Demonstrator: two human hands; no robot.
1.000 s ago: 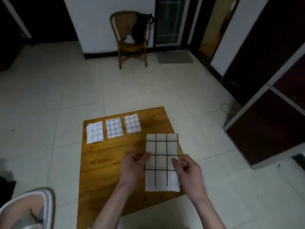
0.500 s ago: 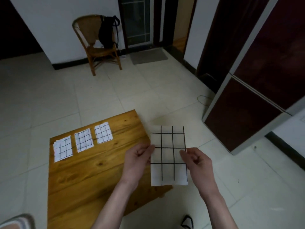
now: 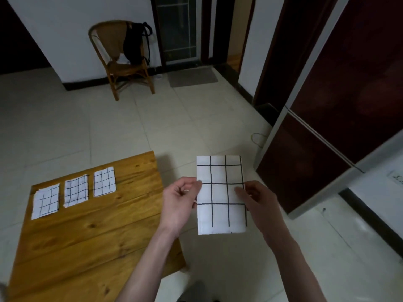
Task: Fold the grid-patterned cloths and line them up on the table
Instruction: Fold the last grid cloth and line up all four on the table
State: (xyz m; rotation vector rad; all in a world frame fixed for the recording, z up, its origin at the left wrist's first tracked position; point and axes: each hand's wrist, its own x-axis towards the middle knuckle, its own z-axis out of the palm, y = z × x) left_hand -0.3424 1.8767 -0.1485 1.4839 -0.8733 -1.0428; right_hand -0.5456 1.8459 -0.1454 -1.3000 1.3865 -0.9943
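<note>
I see the white folded cloth with a bold black grid [image 3: 220,194] held upright in the air, off to the right of the orange-brown wooden plank surface [image 3: 91,232] and above the pale tiled floor [image 3: 109,131]. My left hand [image 3: 180,202] pinches its left edge about halfway up, fingers curled in, forearm crossing the surface's right corner. My right hand [image 3: 258,203] grips the right edge at the same height, thumb laid across the front of the fabric. The two hands sit apart, one on each long side.

Three smaller folded grid cloths [image 3: 75,190] lie flat in a row along the far left of the surface, close but not touching. Bare wood runs from that row to the near and right edges. A wicker chair [image 3: 121,59] stands well beyond, by the wall, and a dark red cabinet [image 3: 309,158] stands to the right.
</note>
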